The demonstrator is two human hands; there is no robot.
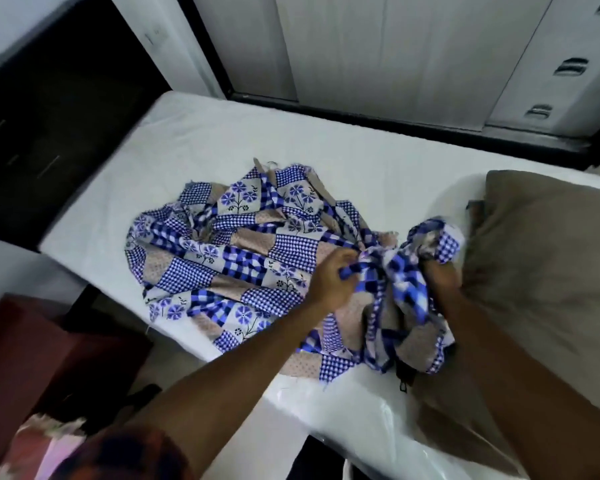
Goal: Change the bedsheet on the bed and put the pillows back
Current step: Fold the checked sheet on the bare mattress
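Bedsheet (243, 258) bunched in both hands, beside pillow (548, 258).

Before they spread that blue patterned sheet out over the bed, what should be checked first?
1. Left hand grips the bedsheet: ok.
2. Right hand grips it too: ok.
3. Bedsheet opened out flat: not ok, it lies crumpled in a heap.
4. Pillow off the mattress: not ok, it lies on the right end.
5. Hands hold a sheet corner or edge: cannot tell, the fabric is bunched there.
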